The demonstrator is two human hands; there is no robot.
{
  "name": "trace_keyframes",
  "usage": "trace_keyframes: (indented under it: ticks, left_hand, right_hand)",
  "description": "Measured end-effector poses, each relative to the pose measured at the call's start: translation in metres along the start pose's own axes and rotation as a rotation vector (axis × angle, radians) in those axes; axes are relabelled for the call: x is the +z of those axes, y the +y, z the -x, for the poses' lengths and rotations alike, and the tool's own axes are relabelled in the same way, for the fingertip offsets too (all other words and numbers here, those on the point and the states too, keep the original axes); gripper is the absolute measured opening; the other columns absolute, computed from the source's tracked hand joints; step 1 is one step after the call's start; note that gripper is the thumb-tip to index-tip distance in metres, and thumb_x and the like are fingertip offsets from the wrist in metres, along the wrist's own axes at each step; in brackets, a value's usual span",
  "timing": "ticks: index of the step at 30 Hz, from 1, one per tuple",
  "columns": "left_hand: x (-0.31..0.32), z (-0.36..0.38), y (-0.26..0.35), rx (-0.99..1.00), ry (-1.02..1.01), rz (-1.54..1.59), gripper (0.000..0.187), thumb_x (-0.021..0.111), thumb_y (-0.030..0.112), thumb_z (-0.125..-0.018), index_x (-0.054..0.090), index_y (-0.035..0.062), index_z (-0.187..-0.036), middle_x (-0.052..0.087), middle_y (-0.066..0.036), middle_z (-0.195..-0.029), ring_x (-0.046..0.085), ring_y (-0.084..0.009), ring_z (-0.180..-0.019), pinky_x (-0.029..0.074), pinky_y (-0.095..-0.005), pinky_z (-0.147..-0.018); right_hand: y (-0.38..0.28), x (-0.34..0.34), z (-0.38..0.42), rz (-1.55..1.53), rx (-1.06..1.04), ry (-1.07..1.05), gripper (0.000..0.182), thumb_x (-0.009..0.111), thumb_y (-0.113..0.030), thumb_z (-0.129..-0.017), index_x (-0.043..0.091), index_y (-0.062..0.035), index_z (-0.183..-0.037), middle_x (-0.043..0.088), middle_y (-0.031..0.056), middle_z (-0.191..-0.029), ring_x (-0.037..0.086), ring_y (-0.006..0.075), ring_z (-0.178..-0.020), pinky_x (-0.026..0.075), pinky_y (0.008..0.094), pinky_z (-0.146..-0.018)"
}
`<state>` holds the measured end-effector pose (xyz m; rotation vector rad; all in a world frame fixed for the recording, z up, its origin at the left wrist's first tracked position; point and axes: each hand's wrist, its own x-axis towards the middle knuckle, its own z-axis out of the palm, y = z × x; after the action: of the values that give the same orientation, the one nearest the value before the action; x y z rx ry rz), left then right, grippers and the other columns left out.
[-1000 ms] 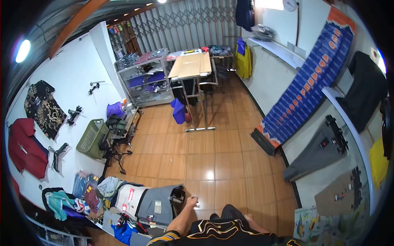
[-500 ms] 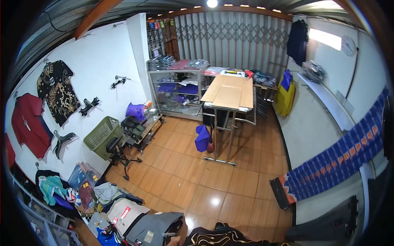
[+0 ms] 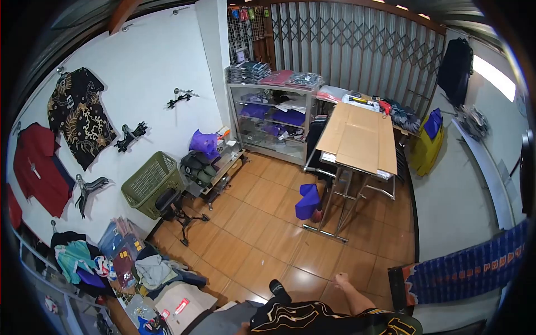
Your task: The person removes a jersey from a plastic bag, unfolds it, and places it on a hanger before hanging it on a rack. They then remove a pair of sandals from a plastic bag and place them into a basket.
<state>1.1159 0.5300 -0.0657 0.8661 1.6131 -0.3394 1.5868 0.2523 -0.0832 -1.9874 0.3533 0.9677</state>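
My left hand [image 3: 244,328] is at the bottom edge, its fingers partly cut off. It appears closed on the edge of a grey garment [image 3: 226,319], which lies beside a beige garment [image 3: 181,301] with a red-and-white tag. Held out over the tiled floor, my right hand [image 3: 341,280] has its fingers curled, and nothing shows in it. My dark shoe [image 3: 277,289] is on the floor between the two hands.
A table topped with cardboard [image 3: 357,134] stands ahead, a purple bag [image 3: 307,202] hanging beside its legs. Left are a glass display case [image 3: 271,120], a green basket [image 3: 153,184] and a black wheeled stool [image 3: 177,212]. A blue woven banner [image 3: 474,271] hangs at the right.
My view has tilted down and turned, so the room appears shifted right. My right hand has come into view over the floor, and my shoe shows further forward. The grey garment sits lower in view.
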Motion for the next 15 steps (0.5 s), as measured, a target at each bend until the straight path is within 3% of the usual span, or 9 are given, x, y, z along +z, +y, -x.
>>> trace_keyframes:
  ticks: [4, 6, 7, 8, 10, 15]
  left_hand:
    - [-0.028, -0.052, 0.129, 0.171, -0.087, 0.110, 0.033, 0.051, 0.033, -0.102, 0.061, 0.0096, -0.081, 0.055, -0.006, -0.064, 0.050, -0.0228, -0.050, 0.040, -0.0420, -0.046]
    - [-0.037, -0.072, 0.206, 0.287, -0.145, 0.282, 0.035, 0.049, 0.032, -0.103, 0.060, 0.0100, -0.079, 0.053, -0.005, -0.062, 0.048, -0.0224, -0.048, 0.039, -0.0418, -0.044]
    - [-0.038, -0.081, 0.245, 0.350, 0.032, 0.116, 0.033, 0.047, 0.029, -0.104, 0.059, 0.0100, -0.080, 0.053, -0.003, -0.065, 0.050, -0.0176, -0.051, 0.039, -0.0370, -0.044]
    - [-0.042, -0.086, 0.275, 0.423, -0.215, 0.199, 0.028, 0.054, 0.020, -0.099, 0.057, 0.0126, -0.071, 0.051, -0.001, -0.057, 0.047, -0.0150, -0.043, 0.033, -0.0317, -0.038]
    - [-0.026, -0.071, 0.346, 0.426, 0.050, 0.259, 0.023, 0.054, 0.016, -0.098, 0.065, 0.0095, -0.080, 0.056, -0.002, -0.060, 0.049, -0.0140, -0.044, 0.034, -0.0293, -0.039]
    - [-0.025, -0.111, 0.433, 0.557, -0.075, 0.164, 0.020, 0.058, 0.015, -0.098, 0.070, 0.0072, -0.084, 0.062, -0.003, -0.065, 0.055, -0.0127, -0.052, 0.042, -0.0290, -0.045]
  right_hand:
    - [-0.044, 0.067, 0.026, -0.078, 0.122, -0.046, 0.017, 0.060, -0.018, -0.098, 0.071, -0.0049, -0.097, 0.074, 0.0118, -0.090, 0.068, 0.0270, -0.067, 0.055, 0.0396, -0.060]
    - [-0.058, 0.090, 0.031, -0.030, 0.232, -0.055, 0.021, 0.061, -0.016, -0.094, 0.070, 0.0000, -0.105, 0.075, 0.0134, -0.090, 0.069, 0.0271, -0.065, 0.054, 0.0394, -0.055]
    - [-0.060, 0.101, 0.032, -0.004, 0.291, -0.064, 0.025, 0.062, -0.015, -0.092, 0.069, 0.0024, -0.109, 0.076, 0.0142, -0.091, 0.070, 0.0271, -0.063, 0.053, 0.0393, -0.052]
    - [-0.065, 0.113, 0.029, 0.019, 0.337, -0.073, 0.025, 0.062, -0.015, -0.092, 0.069, 0.0024, -0.108, 0.076, 0.0142, -0.091, 0.070, 0.0271, -0.063, 0.053, 0.0393, -0.052]
    - [-0.072, 0.129, 0.014, 0.092, 0.380, -0.121, 0.025, 0.062, -0.015, -0.091, 0.070, 0.0023, -0.107, 0.076, 0.0141, -0.090, 0.070, 0.0270, -0.063, 0.054, 0.0394, -0.052]
    - [-0.113, 0.168, -0.049, 0.310, 0.412, -0.253, 0.024, 0.062, -0.016, -0.090, 0.071, 0.0020, -0.104, 0.076, 0.0141, -0.089, 0.070, 0.0269, -0.063, 0.054, 0.0395, -0.052]
